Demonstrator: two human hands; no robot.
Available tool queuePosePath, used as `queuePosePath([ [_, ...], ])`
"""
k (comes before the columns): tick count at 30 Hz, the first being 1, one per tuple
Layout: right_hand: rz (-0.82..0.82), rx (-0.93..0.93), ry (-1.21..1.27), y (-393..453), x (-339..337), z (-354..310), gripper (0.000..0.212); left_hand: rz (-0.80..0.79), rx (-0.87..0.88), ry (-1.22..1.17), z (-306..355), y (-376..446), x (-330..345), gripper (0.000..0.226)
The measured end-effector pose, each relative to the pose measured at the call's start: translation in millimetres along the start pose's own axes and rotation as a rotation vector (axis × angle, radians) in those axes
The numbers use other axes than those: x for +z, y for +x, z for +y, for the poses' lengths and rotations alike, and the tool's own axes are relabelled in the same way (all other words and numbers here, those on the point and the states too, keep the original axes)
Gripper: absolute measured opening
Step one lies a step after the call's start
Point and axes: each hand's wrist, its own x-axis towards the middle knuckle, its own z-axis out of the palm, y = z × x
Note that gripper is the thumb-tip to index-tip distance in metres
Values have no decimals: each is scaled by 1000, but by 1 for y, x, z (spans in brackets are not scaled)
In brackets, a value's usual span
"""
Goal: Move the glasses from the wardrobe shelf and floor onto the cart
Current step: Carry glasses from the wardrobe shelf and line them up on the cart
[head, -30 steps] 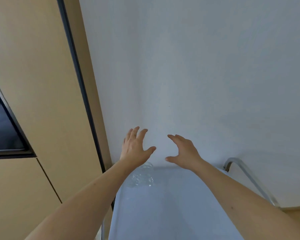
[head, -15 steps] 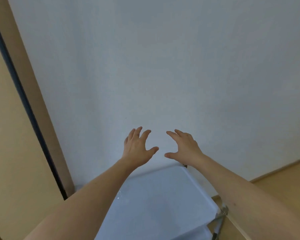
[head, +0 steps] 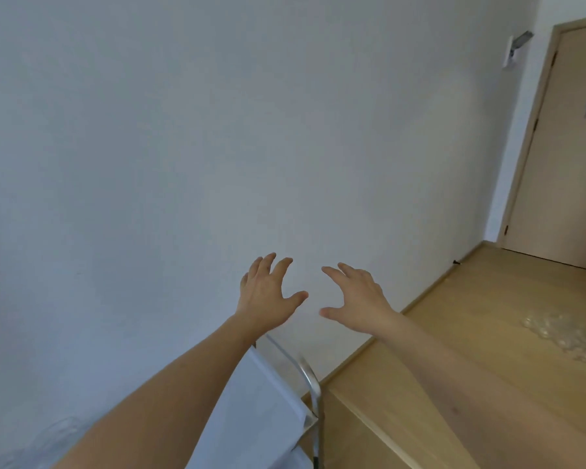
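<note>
Both hands empty, fingers spread: left hand [head: 268, 292], right hand [head: 359, 299]. Glasses [head: 562, 336] clustered on floor [head: 454, 333], far right. Cart [head: 271, 411] below left arm. We'd crouch, grab one per hand, low on body.

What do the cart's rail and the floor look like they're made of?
The rail looks like polished metal tube: silvery with bright glints. The floor looks like light wood or wood-look laminate, matte, with faint plank seams; which one cannot be told.
</note>
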Motion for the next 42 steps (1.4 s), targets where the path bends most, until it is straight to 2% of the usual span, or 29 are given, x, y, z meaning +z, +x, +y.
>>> queuePosePath([
  [11, 75, 220, 13, -34, -70, 193, 91, -104, 192, -94, 181, 77, 108, 80],
  [19, 127, 391, -14, -77, -103, 297, 90, -207, 308, -177, 292, 102, 180, 79],
  [23, 152, 479, -40, -99, -110, 338, 90, -287, 364, -201, 333, 105, 212, 80],
  [31, 160, 670, -62, -127, -119, 406, 91, -347, 519, -250, 402, 124, 265, 80],
  [42, 258, 837, -106, -86, -138, 487, 87, -433, 701, -339, 476, 206, 333, 77],
])
